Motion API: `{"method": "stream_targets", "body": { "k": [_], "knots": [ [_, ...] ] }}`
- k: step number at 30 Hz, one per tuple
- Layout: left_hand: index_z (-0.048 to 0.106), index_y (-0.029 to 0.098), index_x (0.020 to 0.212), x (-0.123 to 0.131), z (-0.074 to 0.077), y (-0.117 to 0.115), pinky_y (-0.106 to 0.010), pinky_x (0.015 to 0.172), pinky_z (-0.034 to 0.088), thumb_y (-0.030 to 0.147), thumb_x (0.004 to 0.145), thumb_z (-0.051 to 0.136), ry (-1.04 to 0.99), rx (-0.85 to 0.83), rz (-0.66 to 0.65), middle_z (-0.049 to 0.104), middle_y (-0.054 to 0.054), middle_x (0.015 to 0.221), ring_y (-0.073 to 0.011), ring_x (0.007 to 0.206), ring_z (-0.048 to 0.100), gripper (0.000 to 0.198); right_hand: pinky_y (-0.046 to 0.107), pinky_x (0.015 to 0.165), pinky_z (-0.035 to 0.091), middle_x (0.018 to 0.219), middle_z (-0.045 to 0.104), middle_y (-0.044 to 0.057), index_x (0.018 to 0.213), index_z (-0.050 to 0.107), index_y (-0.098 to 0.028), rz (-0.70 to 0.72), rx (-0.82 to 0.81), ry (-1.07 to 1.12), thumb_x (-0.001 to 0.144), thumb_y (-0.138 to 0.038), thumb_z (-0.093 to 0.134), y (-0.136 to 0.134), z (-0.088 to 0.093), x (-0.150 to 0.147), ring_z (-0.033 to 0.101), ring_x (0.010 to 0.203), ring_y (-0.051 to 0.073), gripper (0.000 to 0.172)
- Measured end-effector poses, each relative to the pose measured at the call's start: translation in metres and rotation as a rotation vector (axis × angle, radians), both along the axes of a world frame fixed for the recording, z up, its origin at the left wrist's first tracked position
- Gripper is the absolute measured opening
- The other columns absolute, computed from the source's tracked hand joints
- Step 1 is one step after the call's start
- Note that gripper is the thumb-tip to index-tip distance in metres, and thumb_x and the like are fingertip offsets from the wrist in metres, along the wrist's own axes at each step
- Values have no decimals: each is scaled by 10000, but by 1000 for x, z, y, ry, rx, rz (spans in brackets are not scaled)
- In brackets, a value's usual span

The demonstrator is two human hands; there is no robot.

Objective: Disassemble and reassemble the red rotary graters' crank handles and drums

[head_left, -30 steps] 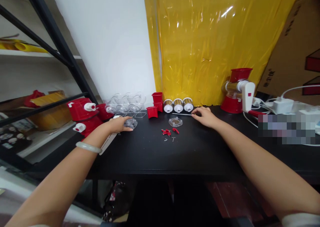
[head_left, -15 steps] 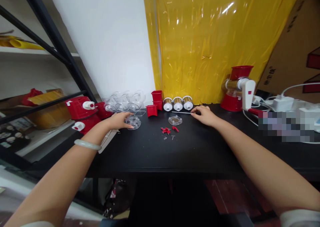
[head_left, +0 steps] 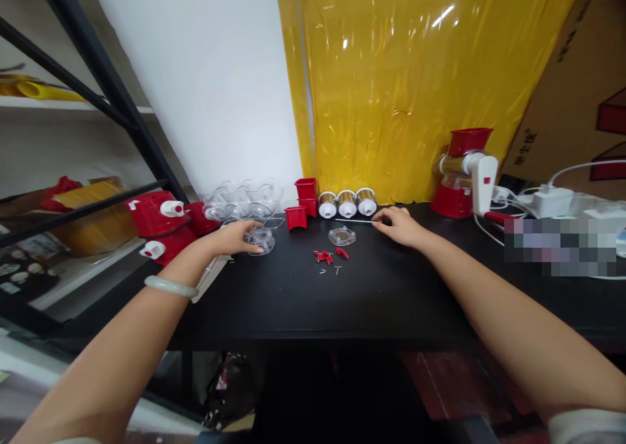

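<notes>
My left hand (head_left: 235,236) lies on the black table (head_left: 303,300) with its fingers curled on the edge of a clear round plastic disc (head_left: 260,240). My right hand (head_left: 398,225) rests on the table at the right, fingers closed round the dark handle end of a thin metal rod tool (head_left: 355,221) that points left. Between the hands sits a second clear disc (head_left: 342,236). Small red clips (head_left: 328,255) and a few tiny screws (head_left: 331,271) lie just in front of it.
Along the back stand clear plastic bowls (head_left: 244,199), red cups (head_left: 304,203), three gold-and-white drums (head_left: 347,203) and an assembled red and white grinder (head_left: 464,173). Red housings (head_left: 163,222) sit at the left by a black rack. White cables and a charger (head_left: 548,203) lie at the right.
My left hand has slid the clear disc a little to the right and away from me. The right hand has stayed on the rod tool.
</notes>
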State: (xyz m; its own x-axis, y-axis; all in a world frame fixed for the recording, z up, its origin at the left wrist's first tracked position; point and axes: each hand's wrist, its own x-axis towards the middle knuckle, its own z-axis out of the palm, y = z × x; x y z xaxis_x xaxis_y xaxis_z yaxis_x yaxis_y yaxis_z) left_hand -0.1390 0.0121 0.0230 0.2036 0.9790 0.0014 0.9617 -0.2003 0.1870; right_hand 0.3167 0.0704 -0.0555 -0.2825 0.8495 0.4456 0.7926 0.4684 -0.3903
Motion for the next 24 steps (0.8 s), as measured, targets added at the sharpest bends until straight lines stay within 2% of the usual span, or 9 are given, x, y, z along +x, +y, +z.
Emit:
{"method": "stream_targets", "body": {
  "k": [8, 11, 16, 20, 24],
  "knots": [
    [534, 144, 1411, 3, 0, -2, -389, 980, 513, 592, 623, 748, -7, -30, -10, 692, -181, 1261, -336, 1168, 657, 931, 462, 1002, 400, 995, 700, 97, 963, 725, -227, -4, 6, -3, 877, -390, 595, 0, -1, 0, 614, 1008, 267, 226],
    [492, 165, 1454, 2, 2, -5, -403, 995, 508, 613, 625, 752, 19, -34, -26, 640, -184, 1349, -347, 1187, 645, 977, 454, 1015, 394, 999, 699, 94, 967, 724, -227, -2, -5, -4, 878, -386, 596, 0, -1, 0, 614, 1024, 262, 223],
    [414, 197, 1519, 8, 9, -12, -447, 1087, 441, 654, 641, 758, -7, 140, -49, 531, -186, 1482, -372, 1321, 546, 1048, 447, 1017, 401, 1028, 705, 105, 982, 737, -213, 15, 2, -7, 894, -366, 590, -4, 2, -3, 614, 1046, 261, 230],
    [441, 207, 1499, 33, 15, -16, -444, 1065, 458, 607, 721, 738, -25, 218, -141, 547, -156, 1480, -346, 1296, 570, 924, 449, 993, 429, 1084, 720, 112, 1018, 763, -222, 75, 5, -53, 897, -351, 603, -8, 0, -16, 602, 1056, 270, 238],
    [586, 213, 1371, 82, 19, -23, -440, 1064, 456, 544, 839, 659, -31, 299, -278, 641, -122, 1378, -305, 1233, 616, 630, 470, 1013, 434, 1209, 723, 84, 1212, 718, -256, 189, -15, -90, 901, -312, 621, -15, -7, -36, 592, 1129, 273, 331]
  ]
}}
